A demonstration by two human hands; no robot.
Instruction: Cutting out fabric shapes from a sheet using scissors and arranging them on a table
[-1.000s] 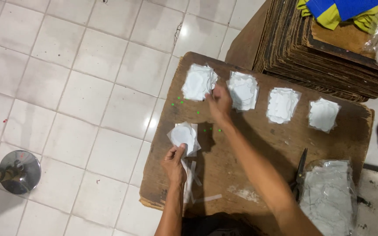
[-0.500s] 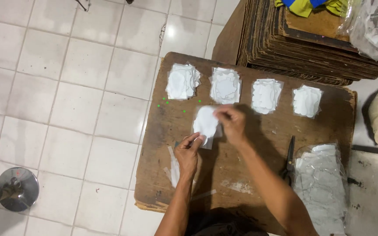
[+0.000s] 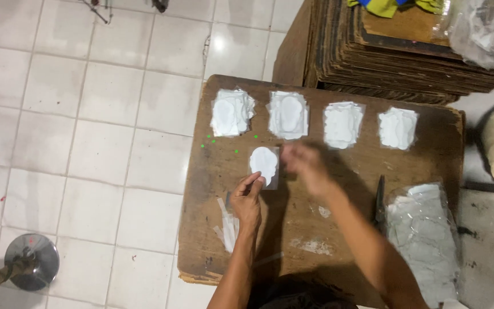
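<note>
Since a second ago I've brought the small white cut-out patch in its clear sleeve (image 3: 265, 165) up toward the four white stacks; my left hand (image 3: 247, 200) pinches its lower edge, my right hand (image 3: 306, 166) is blurred, fingers unreadable. The brown wooden board (image 3: 338, 229) has open room below; its left edge is close.

White tiled floor (image 3: 87, 114) around a worn wooden table (image 3: 338, 240), stacked brown boards (image 3: 395, 63) behind, under even light.
</note>
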